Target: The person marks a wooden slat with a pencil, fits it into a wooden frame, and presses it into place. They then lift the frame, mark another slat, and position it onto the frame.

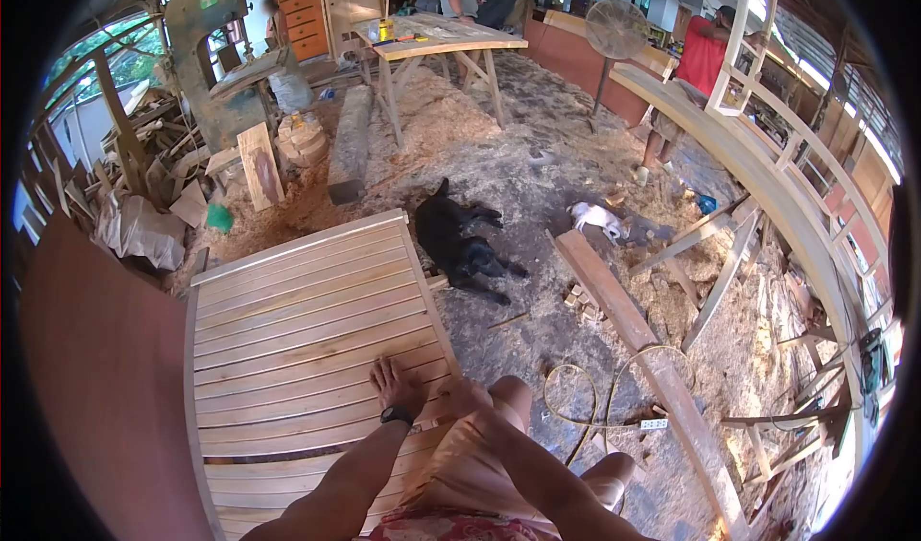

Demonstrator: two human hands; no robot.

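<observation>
A slatted wooden panel point(307, 325) with a frame lies in front of me at the lower left. My left hand point(398, 388), with a dark watch at the wrist, rests flat on the slats near the right side, its fingers spread. Just to its right, my right hand point(464, 398) is at the panel's right frame edge, with its fingers curled. What it holds, if anything, is too small to make out. A dark gap shows between two slats below my hands.
A black dog point(460, 239) and a small white animal point(597, 221) lie on the floor. A long plank point(652, 364), a looped cord and a power strip point(653, 424) are at right. Beyond stand a worktable point(441, 37), a fan point(616, 31) and a person in red point(703, 57).
</observation>
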